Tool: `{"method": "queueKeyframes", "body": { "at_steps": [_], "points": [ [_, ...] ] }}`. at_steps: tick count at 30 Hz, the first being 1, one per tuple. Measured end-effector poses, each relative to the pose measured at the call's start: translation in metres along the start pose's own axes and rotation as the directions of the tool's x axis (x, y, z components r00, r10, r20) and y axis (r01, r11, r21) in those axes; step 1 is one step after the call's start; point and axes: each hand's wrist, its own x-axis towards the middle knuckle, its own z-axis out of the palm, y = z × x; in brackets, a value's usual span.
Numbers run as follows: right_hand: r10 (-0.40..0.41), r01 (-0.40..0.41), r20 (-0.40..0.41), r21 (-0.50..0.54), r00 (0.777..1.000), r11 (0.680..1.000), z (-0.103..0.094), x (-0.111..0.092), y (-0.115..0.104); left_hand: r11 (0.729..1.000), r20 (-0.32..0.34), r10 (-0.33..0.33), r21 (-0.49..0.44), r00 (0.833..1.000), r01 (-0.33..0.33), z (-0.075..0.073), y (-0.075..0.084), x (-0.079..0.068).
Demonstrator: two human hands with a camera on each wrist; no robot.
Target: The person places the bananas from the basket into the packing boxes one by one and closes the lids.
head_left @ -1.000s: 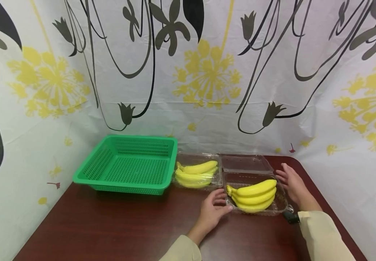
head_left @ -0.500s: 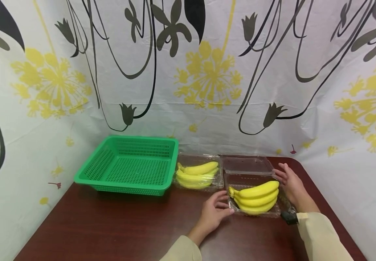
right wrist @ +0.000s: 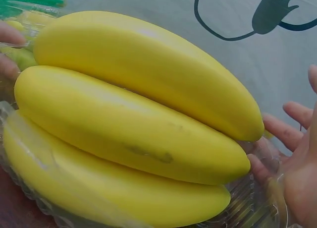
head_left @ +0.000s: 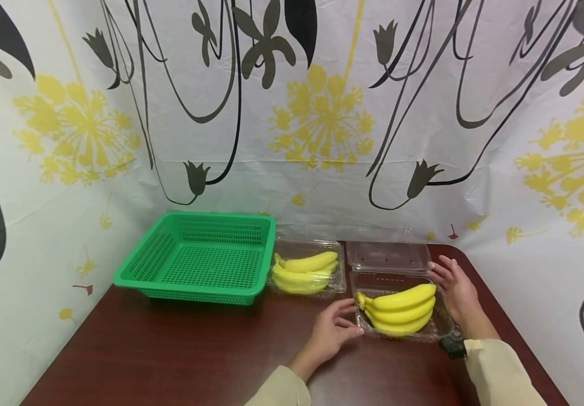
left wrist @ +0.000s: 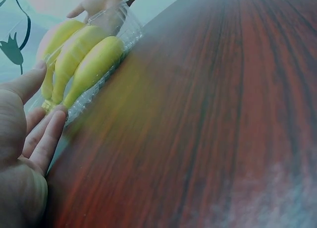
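A bunch of bananas (head_left: 398, 309) lies in a clear plastic clamshell container (head_left: 436, 332), whose lid (head_left: 388, 257) is folded back behind it. At the container's left side my left hand (head_left: 328, 332) touches the wall with relaxed fingers. My right hand (head_left: 460, 296) rests along the right wall, its fingers spread and slightly bent. In the right wrist view the bananas (right wrist: 133, 129) fill the middle, with the right hand (right wrist: 297, 158) at their right. The left wrist view has the left hand (left wrist: 25, 139) beside the banana stems, fingertips at the plastic edge.
A second clear container with bananas (head_left: 304, 273) stands just left of the first, its top covered by plastic. Left of it is a green plastic basket (head_left: 190, 293). All rest on a dark red wooden table (head_left: 170, 349), against a patterned cloth backdrop (head_left: 292, 186).
The container with the banana bunch has shifted slightly right and toward me, and its lid now lies straighter behind it. Both hands have stayed at its sides.
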Motion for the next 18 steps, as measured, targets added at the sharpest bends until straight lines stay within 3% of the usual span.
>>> {"method": "queueKeyframes", "body": {
  "at_steps": [5, 11, 18],
  "points": [
    [-0.077, 0.079, -0.016, 0.112, 0.997, 0.991, -0.0027, -0.0005, 0.0039, 1.0, -0.022, -0.011, 0.017, 1.0, 0.012, 0.0008, 0.0, -0.0004],
    [-0.119, 0.129, -0.099, 0.105, 0.988, 0.986, -0.0026, -0.0003, 0.0072, 0.999, -0.043, -0.039, 0.016, 0.998, 0.04, 0.0013, 0.0002, -0.0003],
    [-0.116, 0.134, -0.154, 0.111, 0.981, 0.985, -0.0019, 0.0011, 0.0069, 0.999, -0.049, -0.048, 0.013, 0.998, 0.049, 0.0013, -0.0004, 0.0007]
  ]
}}
